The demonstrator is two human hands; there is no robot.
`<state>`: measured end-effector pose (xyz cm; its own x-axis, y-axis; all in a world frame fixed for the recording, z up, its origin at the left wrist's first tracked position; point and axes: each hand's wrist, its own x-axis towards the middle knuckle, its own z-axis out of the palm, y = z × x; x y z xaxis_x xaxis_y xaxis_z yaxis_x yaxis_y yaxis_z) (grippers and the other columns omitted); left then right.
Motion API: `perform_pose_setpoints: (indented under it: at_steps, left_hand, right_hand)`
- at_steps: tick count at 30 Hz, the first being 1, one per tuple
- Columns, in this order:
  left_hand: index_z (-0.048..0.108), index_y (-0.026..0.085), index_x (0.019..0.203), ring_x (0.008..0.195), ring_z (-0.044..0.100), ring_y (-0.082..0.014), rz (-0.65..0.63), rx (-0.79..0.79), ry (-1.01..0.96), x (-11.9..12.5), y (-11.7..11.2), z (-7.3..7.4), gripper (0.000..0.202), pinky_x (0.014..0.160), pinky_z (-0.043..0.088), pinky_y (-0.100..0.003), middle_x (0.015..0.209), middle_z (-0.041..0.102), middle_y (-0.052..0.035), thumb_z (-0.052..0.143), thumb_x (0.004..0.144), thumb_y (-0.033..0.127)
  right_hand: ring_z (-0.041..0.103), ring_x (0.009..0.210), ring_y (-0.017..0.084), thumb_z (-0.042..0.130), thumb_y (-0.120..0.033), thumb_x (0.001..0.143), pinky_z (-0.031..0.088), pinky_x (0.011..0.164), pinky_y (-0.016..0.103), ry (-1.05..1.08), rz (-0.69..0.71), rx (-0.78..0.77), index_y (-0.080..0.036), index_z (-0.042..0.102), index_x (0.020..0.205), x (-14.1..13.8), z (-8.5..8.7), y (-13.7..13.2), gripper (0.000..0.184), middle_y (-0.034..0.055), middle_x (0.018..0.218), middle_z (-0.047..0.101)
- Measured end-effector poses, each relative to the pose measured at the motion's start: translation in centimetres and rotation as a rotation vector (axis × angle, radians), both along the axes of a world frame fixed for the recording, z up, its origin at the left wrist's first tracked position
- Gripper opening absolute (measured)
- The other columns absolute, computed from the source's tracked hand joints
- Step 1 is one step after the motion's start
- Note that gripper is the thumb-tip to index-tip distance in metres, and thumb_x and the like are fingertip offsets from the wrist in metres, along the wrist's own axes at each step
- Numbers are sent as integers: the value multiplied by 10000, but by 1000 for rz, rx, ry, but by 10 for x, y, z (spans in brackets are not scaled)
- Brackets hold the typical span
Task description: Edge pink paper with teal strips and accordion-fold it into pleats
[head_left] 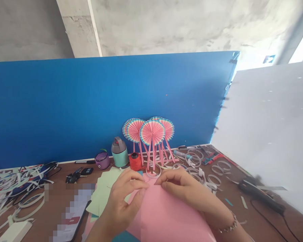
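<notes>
Both my hands pinch the far edge of a pink paper sheet (pixel 164 215) lying on the brown table. My left hand (pixel 125 198) grips the edge with thumb and fingers closed. To its right, my right hand (pixel 184 188) pinches the same edge, a bracelet on its wrist. Under the pink sheet's left side lie several pale green paper sheets (pixel 103 191). Several finished pink paper fans (pixel 148 132) on pink sticks lean against the blue partition (pixel 91 104) just beyond my hands.
A red thread spool (pixel 135 161), a teal bottle (pixel 119 153) and a purple tape dispenser (pixel 102 160) stand by the partition. White tape rings (pixel 218 169) and paper strips litter both sides. A black glue gun (pixel 260 195) lies right. A phone (pixel 73 218) lies left.
</notes>
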<state>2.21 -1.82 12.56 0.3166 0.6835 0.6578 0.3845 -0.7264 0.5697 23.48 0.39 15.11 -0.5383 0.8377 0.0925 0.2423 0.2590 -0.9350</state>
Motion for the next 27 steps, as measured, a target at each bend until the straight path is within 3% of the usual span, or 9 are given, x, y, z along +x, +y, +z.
perform_pose_setpoints:
  at_steps: [7, 12, 17, 19, 24, 27]
  left_hand:
    - [646, 236, 1001, 867, 540, -185, 108, 428, 187, -7, 3, 2, 329, 753, 461, -371, 921, 597, -60, 498, 778, 45]
    - [656, 225, 977, 851, 543, -194, 101, 573, 205, -10, 0, 2, 344, 713, 476, -367, 911, 613, -65, 516, 722, 41]
    - [660, 200, 948, 812, 543, -187, 72, 622, 93, -11, -3, 5, 323, 685, 482, -352, 872, 619, -61, 509, 711, 41]
    - [657, 208, 947, 821, 551, -185, 105, 531, 33, -11, -3, 7, 303, 707, 481, -351, 872, 625, -55, 494, 747, 49]
    - [669, 220, 894, 826, 584, -185, 179, -121, 69, -5, -1, 10, 167, 743, 484, -326, 852, 643, -47, 514, 836, 237]
    - [676, 226, 827, 760, 589, -176, 157, -353, 113, 2, -2, 10, 148, 708, 484, -298, 772, 633, -28, 540, 805, 279]
  right_hand:
    - [517, 631, 105, 534, -297, 826, 376, 538, 198, 125, 40, -166, -151, 687, 828, 4, -3, 4, 211, 33, 757, 619]
    - [518, 663, 120, 565, -342, 812, 399, 575, 215, 104, 60, -126, -159, 694, 825, 6, -4, 5, 225, 38, 777, 618]
    - [515, 665, 117, 552, -350, 829, 404, 590, 219, 100, 31, -158, -161, 682, 851, 10, -4, 5, 230, 36, 798, 614]
    - [528, 700, 125, 536, -336, 840, 411, 608, 223, 77, 18, -130, -166, 681, 862, 10, -2, 5, 225, 39, 834, 619]
    - [540, 776, 138, 505, -214, 838, 418, 711, 252, -110, 52, 147, -208, 709, 870, 4, 0, 5, 207, 20, 838, 636]
    - [539, 761, 133, 479, -155, 829, 412, 693, 245, -167, 94, 240, -236, 718, 892, -4, -3, 2, 260, 10, 825, 654]
